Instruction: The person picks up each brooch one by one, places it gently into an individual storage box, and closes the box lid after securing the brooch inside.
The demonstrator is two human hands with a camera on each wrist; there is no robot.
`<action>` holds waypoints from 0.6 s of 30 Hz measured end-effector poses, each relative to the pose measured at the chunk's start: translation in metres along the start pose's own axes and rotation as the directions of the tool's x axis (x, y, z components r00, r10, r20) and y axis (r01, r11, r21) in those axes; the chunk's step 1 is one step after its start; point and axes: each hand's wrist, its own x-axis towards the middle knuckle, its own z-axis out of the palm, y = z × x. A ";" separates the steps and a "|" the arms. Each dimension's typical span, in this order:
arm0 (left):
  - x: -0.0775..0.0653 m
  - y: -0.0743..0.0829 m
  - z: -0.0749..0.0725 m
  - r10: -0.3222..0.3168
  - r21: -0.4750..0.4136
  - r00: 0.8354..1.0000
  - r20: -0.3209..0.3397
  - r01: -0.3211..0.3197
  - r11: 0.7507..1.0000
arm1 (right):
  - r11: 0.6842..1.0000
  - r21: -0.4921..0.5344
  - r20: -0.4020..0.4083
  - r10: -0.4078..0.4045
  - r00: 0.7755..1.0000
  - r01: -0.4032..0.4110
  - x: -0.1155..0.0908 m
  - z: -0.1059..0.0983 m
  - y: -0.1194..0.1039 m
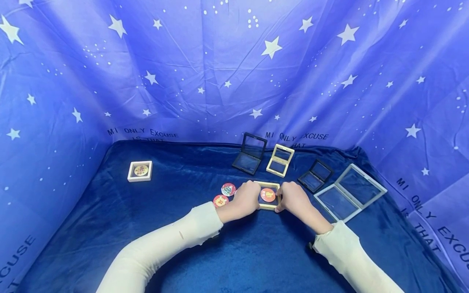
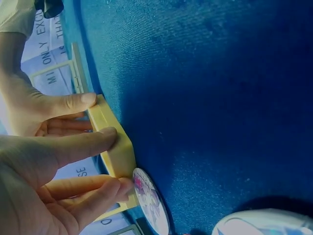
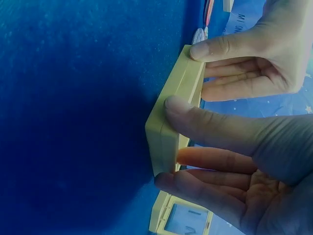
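Note:
In the head view a small gold display frame [image 1: 266, 207] lies shut on the blue cloth, with an orange-red round badge [image 1: 268, 195] showing a yellow thumbs-up behind its clear window. My left hand [image 1: 244, 199] grips the frame's left side; my right hand [image 1: 294, 198] grips its right side. Both wrist views show thumbs and fingers on the yellow frame edge [image 2: 116, 149]. Beside my left hand lie two round badges, one with a Christmas tree [image 1: 228, 189] and a red one [image 1: 220, 201] partly covered by the wrist.
Behind and right of my hands are unfolded frames: a black one [image 1: 244, 162], a gold one [image 1: 277, 167], a smaller black one [image 1: 311, 182] and a large silver-white one [image 1: 354, 204]. At far left sits a white frame [image 1: 139, 178] with a gold badge inside. Starry blue curtains enclose the table.

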 end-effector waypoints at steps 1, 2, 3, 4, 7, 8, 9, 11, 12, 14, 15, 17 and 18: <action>0.000 0.000 0.000 0.001 0.005 1.000 -0.004 -0.001 1.000 | 1.000 -0.003 0.000 -0.001 1.000 0.001 0.000 0.000 0.000; -0.001 0.000 0.000 -0.002 -0.001 1.000 -0.005 0.002 1.000 | 1.000 0.000 0.000 -0.002 1.000 0.002 0.000 0.000 0.000; -0.001 0.000 0.000 -0.003 -0.005 1.000 -0.005 0.003 1.000 | 1.000 0.005 -0.001 -0.002 1.000 0.002 0.000 0.000 0.000; -0.001 0.000 0.000 -0.004 -0.004 1.000 -0.006 0.004 1.000 | 1.000 0.007 -0.001 0.002 1.000 -0.002 0.000 0.000 0.000; -0.001 -0.001 0.000 -0.009 -0.005 1.000 -0.002 0.009 1.000 | 1.000 0.019 -0.001 0.008 1.000 -0.008 -0.001 -0.001 0.000; 0.000 -0.001 0.000 -0.007 -0.005 1.000 0.000 0.007 1.000 | 1.000 0.025 -0.001 0.010 1.000 -0.010 -0.001 -0.001 0.001; 0.000 -0.001 -0.001 -0.005 -0.007 1.000 0.005 0.005 1.000 | 1.000 0.026 -0.001 0.008 1.000 -0.008 -0.001 -0.001 0.001; 0.001 -0.002 -0.002 0.000 -0.021 1.000 0.008 0.001 1.000 | 1.000 0.031 -0.005 0.007 1.000 -0.006 -0.001 0.000 0.002; 0.002 -0.003 -0.002 0.004 -0.028 1.000 0.008 -0.003 1.000 | 0.999 0.031 -0.007 0.008 1.000 -0.008 -0.001 0.000 0.002; 0.003 -0.005 -0.003 0.006 -0.051 1.000 0.013 -0.005 0.999 | 0.999 0.034 -0.006 0.011 1.000 -0.011 -0.001 0.000 0.002; 0.004 -0.005 -0.003 0.002 -0.067 1.000 0.018 -0.001 0.998 | 0.999 0.035 -0.006 0.011 1.000 -0.011 -0.001 0.000 0.003; 0.005 -0.006 -0.005 -0.008 -0.092 1.000 0.030 0.010 0.996 | 0.999 0.038 -0.004 0.016 1.000 -0.016 -0.001 0.000 0.003; 0.005 -0.007 -0.005 -0.018 -0.102 0.999 0.034 0.021 0.995 | 0.999 0.036 -0.001 0.017 1.000 -0.017 -0.001 -0.001 0.003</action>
